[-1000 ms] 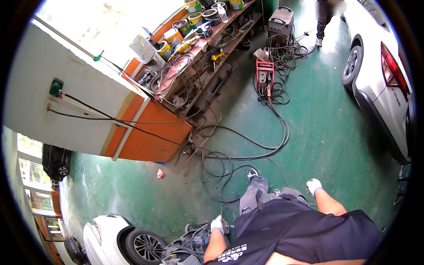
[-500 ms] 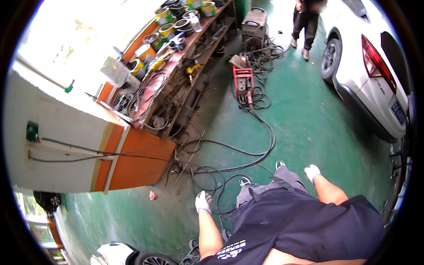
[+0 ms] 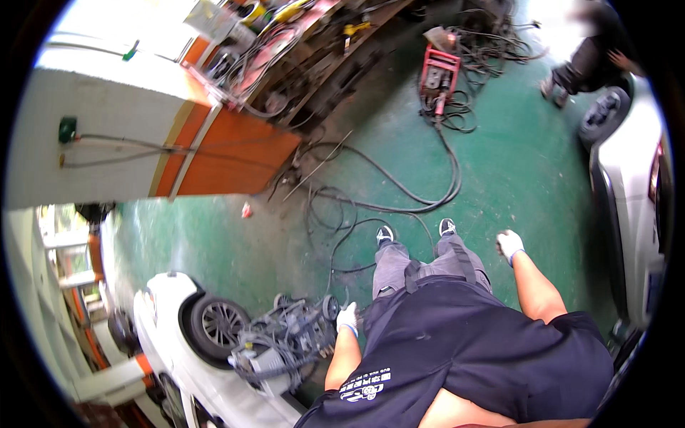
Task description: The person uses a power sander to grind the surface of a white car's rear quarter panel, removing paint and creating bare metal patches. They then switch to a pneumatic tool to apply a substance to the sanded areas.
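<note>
My left hand [image 3: 347, 318], in a white knit glove, hangs beside a wheeled grey machine [image 3: 289, 342] draped with dark cables. Its fingers look loosely stretched, with no object visible in them; whether it touches the machine's frame I cannot tell. On the other side my right hand [image 3: 509, 246], gloved in white as well, hangs over the green floor [image 3: 514, 192]. Those fingers are curled in, and nothing shows in them. Between the hands are my grey trousers and dark shoes, which stand near black cables [image 3: 399, 207] on the floor.
Ahead is a red-framed machine [image 3: 439, 75] with coiled cables. A cluttered workbench [image 3: 300, 64] runs along the window, by an orange-and-white wall [image 3: 235, 153]. White cars stand at right [image 3: 628, 171] and lower left [image 3: 168, 307]. A person [image 3: 585, 60] is bending beside the right car.
My view has turned left, bringing the wheeled grey machine and lower-left car further into sight. Both my hands appear higher. The other person has gone from upright to bent beside the car.
</note>
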A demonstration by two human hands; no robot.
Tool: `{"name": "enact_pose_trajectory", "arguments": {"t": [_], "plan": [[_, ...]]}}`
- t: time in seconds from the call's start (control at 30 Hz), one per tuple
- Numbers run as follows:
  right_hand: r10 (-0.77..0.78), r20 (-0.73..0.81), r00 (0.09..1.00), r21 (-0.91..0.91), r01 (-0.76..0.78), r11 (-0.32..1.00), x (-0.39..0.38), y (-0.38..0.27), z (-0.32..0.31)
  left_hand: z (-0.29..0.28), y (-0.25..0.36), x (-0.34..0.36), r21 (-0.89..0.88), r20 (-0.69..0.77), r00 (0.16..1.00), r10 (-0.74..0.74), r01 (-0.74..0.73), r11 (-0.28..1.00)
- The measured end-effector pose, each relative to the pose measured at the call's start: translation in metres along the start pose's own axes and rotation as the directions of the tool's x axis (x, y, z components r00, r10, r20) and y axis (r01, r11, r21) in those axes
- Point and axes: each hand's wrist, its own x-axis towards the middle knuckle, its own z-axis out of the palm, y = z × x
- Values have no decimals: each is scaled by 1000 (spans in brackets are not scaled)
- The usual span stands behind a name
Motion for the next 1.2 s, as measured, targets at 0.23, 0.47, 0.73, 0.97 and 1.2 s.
{"name": "enact_pose_trajectory", "arguments": {"t": [0.23, 0.47, 0.73, 0.97, 1.2], "plan": [[295, -19, 955, -95, -296, 951, 66, 60, -89, 32, -55, -73, -262, -109, 991, 75, -102, 960], [44, 142, 989, 49, -51, 997, 78, -29, -33, 19, -100, -90, -274, -187, 981, 46, -97, 957], [-194, 127, 973, 84, 185, 979, -3, -44, 48, -6, -157, -45, -301, -60, 998, 29, -46, 953], [-153, -39, 988, -728, 77, 682, -87, 105, 57, -57, -228, 31, -476, 59, 998, -6, 34, 879], [10, -90, 996, -770, -76, 634, -145, 209, 47, -82, -284, 68, -418, 56, 993, -104, 118, 901]]}}
